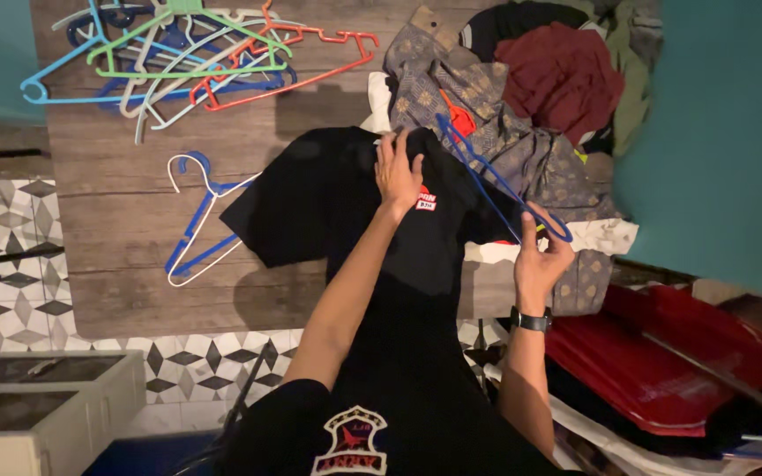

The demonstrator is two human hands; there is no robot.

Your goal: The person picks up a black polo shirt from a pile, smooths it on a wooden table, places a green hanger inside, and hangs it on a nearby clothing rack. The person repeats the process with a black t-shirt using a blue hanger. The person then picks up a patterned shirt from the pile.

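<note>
A black t-shirt lies spread on a wooden table, its lower part hanging over the near edge. My left hand rests flat on the shirt near its collar, fingers apart. My right hand, with a dark watch on the wrist, grips the hook end of a blue hanger. The hanger slants up and left over the shirt's right shoulder toward the clothes pile.
A tangle of coloured hangers lies at the table's far left. A blue and a white hanger lie beside the shirt's left sleeve. A pile of patterned and maroon clothes sits at the right. Red fabric lies lower right, a white box lower left.
</note>
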